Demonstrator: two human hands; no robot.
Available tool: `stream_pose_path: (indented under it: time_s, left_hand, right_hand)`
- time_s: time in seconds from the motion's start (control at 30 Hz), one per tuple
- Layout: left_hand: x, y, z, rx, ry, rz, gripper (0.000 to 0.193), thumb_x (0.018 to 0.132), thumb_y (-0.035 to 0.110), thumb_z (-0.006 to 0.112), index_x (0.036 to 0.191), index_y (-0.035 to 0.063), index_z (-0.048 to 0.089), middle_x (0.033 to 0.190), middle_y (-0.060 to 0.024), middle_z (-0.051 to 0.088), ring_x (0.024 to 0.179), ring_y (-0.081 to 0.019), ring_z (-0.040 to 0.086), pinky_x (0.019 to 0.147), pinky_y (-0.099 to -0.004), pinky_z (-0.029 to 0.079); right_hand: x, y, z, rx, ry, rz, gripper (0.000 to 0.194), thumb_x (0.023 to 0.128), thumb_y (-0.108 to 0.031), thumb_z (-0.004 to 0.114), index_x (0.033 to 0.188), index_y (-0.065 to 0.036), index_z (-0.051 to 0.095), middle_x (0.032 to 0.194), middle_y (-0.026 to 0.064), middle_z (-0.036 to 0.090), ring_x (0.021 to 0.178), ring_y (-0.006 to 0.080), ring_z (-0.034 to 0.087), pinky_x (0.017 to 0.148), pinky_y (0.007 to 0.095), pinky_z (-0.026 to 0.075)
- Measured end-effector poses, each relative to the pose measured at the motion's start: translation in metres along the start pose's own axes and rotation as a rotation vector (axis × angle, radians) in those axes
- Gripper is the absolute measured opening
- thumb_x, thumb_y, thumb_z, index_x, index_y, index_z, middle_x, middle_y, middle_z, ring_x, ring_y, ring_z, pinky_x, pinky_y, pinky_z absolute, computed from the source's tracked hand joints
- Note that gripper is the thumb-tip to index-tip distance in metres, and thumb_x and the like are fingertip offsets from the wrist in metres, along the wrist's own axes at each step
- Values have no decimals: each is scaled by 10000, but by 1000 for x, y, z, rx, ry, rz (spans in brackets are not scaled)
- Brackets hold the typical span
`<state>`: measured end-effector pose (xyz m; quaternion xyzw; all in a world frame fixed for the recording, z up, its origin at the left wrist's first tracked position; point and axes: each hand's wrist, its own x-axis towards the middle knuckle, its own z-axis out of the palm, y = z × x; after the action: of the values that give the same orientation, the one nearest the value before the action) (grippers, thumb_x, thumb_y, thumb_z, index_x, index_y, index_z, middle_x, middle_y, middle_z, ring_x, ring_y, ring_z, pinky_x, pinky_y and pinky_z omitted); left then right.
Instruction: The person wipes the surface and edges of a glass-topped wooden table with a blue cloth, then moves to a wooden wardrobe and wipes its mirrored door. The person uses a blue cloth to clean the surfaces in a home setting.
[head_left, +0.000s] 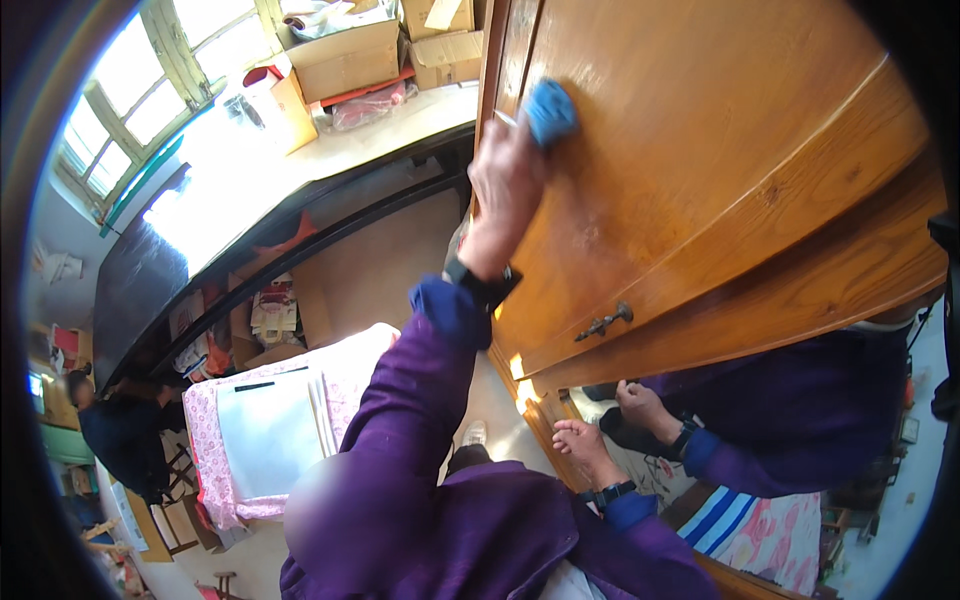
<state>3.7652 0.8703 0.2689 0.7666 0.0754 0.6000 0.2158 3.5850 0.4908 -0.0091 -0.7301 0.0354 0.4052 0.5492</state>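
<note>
My left hand (506, 172), blurred by motion, presses a bunched blue cloth (551, 112) against the brown wooden cabinet door (697, 142), near its far left edge. A small white thing shows beside these fingers; I cannot tell what it is. Lower down, my right hand (583, 450) hangs in front of a mirror (795, 420), fingers loosely curled and nothing visible in them. The mirror repeats that hand and my purple sleeve. A dark metal handle (604, 322) is mounted on the door between my two hands.
Left of the door runs a long black table (142, 277) below a window, bearing cardboard boxes (345, 60). A pink patterned cloth (202, 427) lies under a pale flat panel (266, 435). Another person (124, 442) in dark clothes is at far left.
</note>
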Motion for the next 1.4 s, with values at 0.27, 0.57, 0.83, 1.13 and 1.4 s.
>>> stream_pose_path:
  time_s: [0.27, 0.57, 0.83, 1.13, 1.4]
  left_hand:
    - [-108, 21, -28, -348, -260, 74, 403, 846, -10, 638, 1234, 95, 672, 913, -188, 576, 791, -405, 629, 661, -490, 539]
    - [-272, 5, -152, -214, -506, -890, 278, 968, 197, 707, 1176, 13, 687, 959, -173, 750, 860, -272, 750, 784, -390, 585]
    - [-371, 57, -222, -361, -930, -985, 380, 952, 237, 718, 1245, 5, 650, 1034, -249, 753, 970, -361, 762, 850, -447, 592]
    - [-421, 112, -254, -387, -1332, -957, 408, 1002, 203, 636, 1366, 19, 608, 1145, -239, 743, 1095, -325, 731, 961, -442, 559]
    - [-432, 110, -292, -358, -1171, -966, 444, 957, 222, 651, 1337, 3, 585, 1136, -314, 720, 1087, -454, 710, 940, -513, 551]
  right_hand:
    - [4, 14, 4, -6, -40, 63, 303, 954, -109, 673, 1230, 14, 700, 931, 62, 753, 765, 115, 710, 676, 243, 558]
    - [3, 2, 17, -93, -110, 61, 241, 995, -92, 655, 1214, 3, 695, 949, 64, 750, 797, 128, 713, 687, 252, 559]
    - [3, 24, 31, -96, -167, -15, 351, 979, -124, 672, 1316, -28, 663, 1064, 51, 730, 907, 151, 715, 747, 304, 553]
    - [-38, 52, 36, 90, -391, 1, 320, 929, -98, 703, 1243, -40, 700, 1118, 63, 728, 1009, 175, 698, 835, 323, 573]
    - [-48, 63, 54, 190, -473, -26, 275, 917, -80, 742, 1184, -22, 712, 1070, 63, 745, 970, 187, 711, 867, 346, 587]
